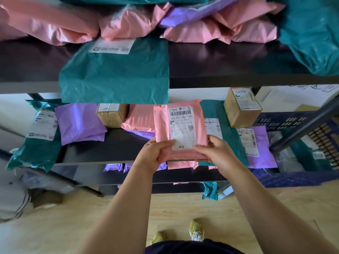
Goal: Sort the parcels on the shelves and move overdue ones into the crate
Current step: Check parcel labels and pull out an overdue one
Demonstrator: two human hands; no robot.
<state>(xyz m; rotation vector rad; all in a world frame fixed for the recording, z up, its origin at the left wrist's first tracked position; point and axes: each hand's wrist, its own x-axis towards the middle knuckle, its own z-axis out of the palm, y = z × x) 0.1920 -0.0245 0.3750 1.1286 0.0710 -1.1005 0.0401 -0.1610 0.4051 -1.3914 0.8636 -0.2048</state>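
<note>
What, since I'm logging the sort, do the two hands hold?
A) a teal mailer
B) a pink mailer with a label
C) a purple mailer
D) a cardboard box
B: the left hand and right hand grip a pink mailer, its white label facing the camera.

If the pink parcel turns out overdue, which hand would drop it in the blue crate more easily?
Probably the right hand: it grips the pink parcel, and the blue crate sits on that side. The left hand would have to cross over.
</note>
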